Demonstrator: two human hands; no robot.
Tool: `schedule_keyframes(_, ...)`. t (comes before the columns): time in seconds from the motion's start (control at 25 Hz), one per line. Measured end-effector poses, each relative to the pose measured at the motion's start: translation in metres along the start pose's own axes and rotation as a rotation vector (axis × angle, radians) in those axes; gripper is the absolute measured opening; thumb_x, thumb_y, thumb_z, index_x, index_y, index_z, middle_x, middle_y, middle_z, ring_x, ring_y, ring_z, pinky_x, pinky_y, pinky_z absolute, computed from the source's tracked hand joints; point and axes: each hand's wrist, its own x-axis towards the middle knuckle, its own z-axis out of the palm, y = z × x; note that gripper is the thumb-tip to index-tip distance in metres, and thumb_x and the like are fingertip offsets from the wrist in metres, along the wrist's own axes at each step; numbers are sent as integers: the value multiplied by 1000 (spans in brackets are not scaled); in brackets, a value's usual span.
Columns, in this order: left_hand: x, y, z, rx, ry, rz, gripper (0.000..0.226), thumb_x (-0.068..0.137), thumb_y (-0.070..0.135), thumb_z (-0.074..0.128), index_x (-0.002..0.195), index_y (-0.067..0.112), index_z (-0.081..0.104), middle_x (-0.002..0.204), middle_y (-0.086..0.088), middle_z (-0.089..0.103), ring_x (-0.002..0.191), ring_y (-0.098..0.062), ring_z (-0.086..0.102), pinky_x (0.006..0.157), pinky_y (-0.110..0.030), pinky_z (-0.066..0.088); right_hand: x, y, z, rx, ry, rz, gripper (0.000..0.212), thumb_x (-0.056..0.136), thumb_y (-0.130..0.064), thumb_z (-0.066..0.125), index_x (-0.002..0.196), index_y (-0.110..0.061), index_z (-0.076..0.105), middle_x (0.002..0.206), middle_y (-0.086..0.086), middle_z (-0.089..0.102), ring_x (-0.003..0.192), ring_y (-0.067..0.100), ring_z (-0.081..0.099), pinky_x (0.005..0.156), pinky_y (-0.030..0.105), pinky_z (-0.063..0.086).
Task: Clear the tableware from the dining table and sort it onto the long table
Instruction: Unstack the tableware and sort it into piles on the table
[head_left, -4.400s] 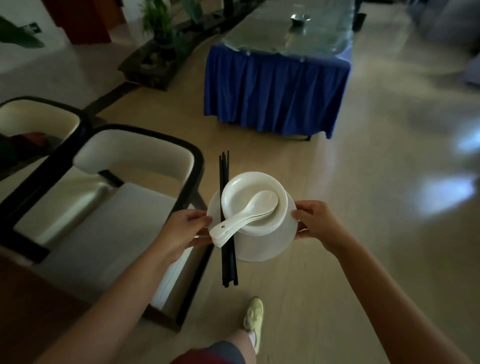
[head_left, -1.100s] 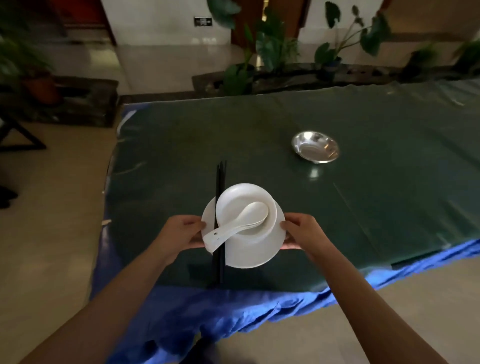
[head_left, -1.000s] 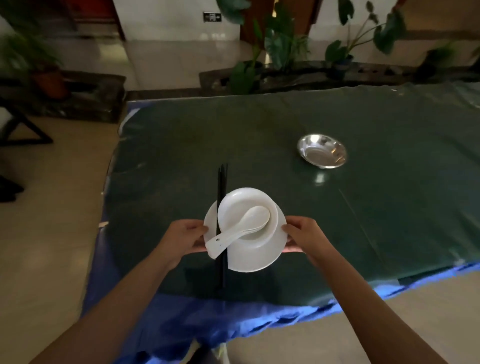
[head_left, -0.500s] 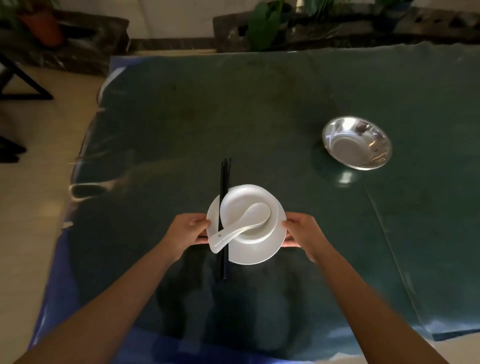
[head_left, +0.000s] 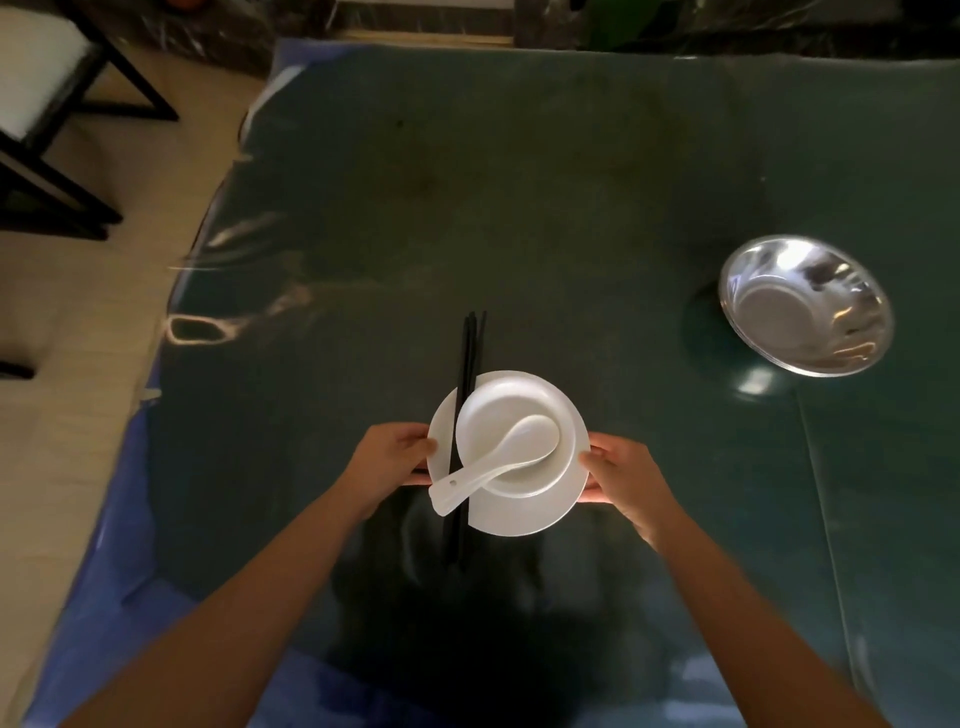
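Gripping white plate (head_left: 524, 512) by both hands, left (head_left: 387, 460), right (head_left: 621, 475), lower toward long table (head_left: 571, 208) than before

surface: long table (head_left: 519, 208), dark green glossy cover over blue skirt | on it: steel bowl (head_left: 806, 305), right side

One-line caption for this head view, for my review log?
Both hands, left and right, hold a white plate stacked with bowl, spoon and black chopsticks above the long table.
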Motion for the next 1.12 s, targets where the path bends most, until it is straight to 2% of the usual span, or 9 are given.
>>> schedule_keyframes(0.16,0,4,-2,6,-34,-30,26,86,8,53,109,9,64,98,-7,70,82,-15,71,63,-24,58,-2,3,2,-61,32,-1,30,87,-9,49,108,-22,66,92,3,71,73,18,72,65,33,61)
schedule_keyframes(0.28,-5,12,5,161,-58,-44,20,88,14,48,102,9,61,96,-9,66,85,-20,66,61,-26,57,-4,-2,-2,-165,57,15,27,87,-15,53,112,-19,63,88,-1,67,69,15,71,62,27,59)
schedule_keyframes(0.44,-17,24,1,402,110,143,24,95,20,39,82,4,52,81,-19,56,76,-34,56,70,-48,54,-11,-15,-14,-220,138,28,27,88,-17,52,113,-14,62,86,3,69,67,16,71,70,33,59)
schedule_keyframes(0.52,-28,33,-12,211,122,-46,32,94,36,40,92,9,57,86,-7,63,77,-26,63,66,-40,54,-15,-23,-18,-164,253,20,25,87,-16,49,106,-17,65,73,0,70,61,12,70,71,27,57)
schedule_keyframes(0.64,-52,42,-16,102,-146,-313,40,88,47,48,91,12,66,80,-2,76,70,-20,73,57,-27,55,-21,-41,-14,-134,349,-100,22,84,-15,49,93,-22,67,64,-7,67,47,-1,62,49,5,44)
schedule_keyframes(0.72,-65,41,-9,96,-234,-283,31,87,41,53,92,14,67,78,-1,76,71,-17,73,57,-24,56,-24,-53,-2,-150,327,-176,20,84,-14,50,91,-22,67,68,-6,68,50,0,63,52,7,46)
schedule_keyframes(0.84,-73,32,3,-12,-203,-203,19,91,25,53,96,11,65,79,-2,75,62,-9,70,55,-19,54,-26,-59,13,-230,292,-240,16,85,-16,54,96,-18,66,84,4,68,72,17,66,70,27,51)
schedule_keyframes(0.96,-77,25,11,-108,-131,-125,15,90,15,54,92,13,69,76,-3,71,51,-2,61,53,-14,50,-27,-57,14,-295,280,-235,15,85,-20,57,98,-18,66,88,5,67,73,21,65,66,24,44)
schedule_keyframes(1.12,-83,19,14,-157,-101,-85,15,89,16,56,91,13,71,71,0,71,53,-3,61,55,-15,50,-30,-55,15,-314,287,-221,21,85,-25,60,104,-19,66,91,3,67,70,17,64,67,22,42)
